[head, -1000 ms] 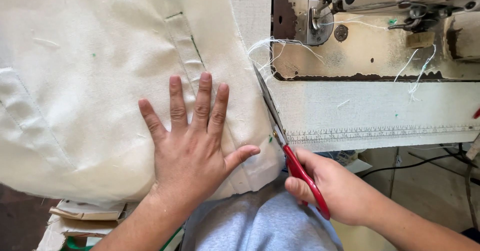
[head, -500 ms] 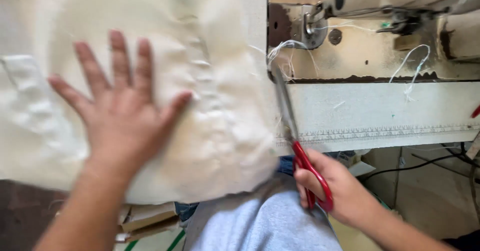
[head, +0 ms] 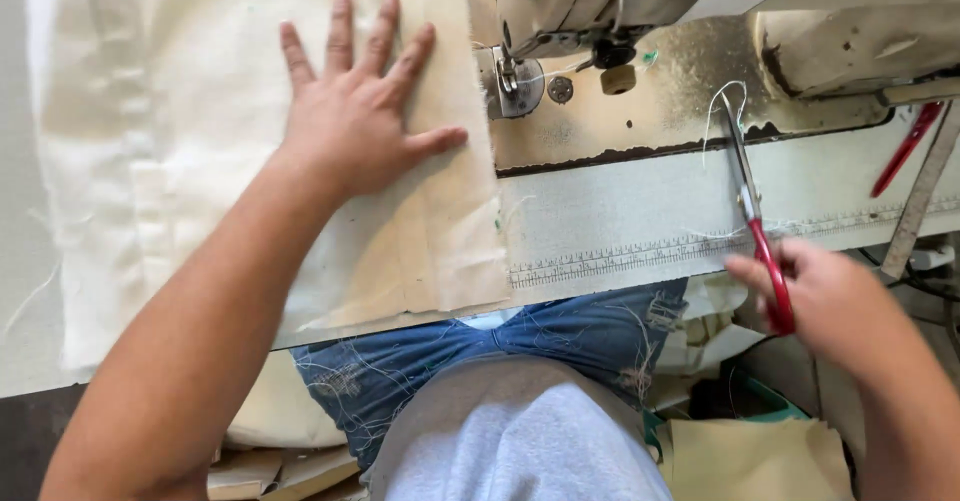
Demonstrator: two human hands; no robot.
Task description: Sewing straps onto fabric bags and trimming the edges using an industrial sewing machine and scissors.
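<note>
My left hand lies flat with fingers spread on a cream fabric piece spread over the sewing table. My right hand grips the red handles of a pair of scissors. The blades point away from me toward loose white threads on the machine bed, well to the right of the fabric. The sewing machine head with its presser foot stands just right of my left hand's fingertips.
The table front carries a printed ruler strip. A second red-handled tool lies at the far right. My lap in blue jeans is below, with fabric scraps and stacked pieces on the floor.
The fabric and my left hand have shifted right and up toward the machine's needle. My right hand has carried the scissors away to the right, off the fabric's edge.
</note>
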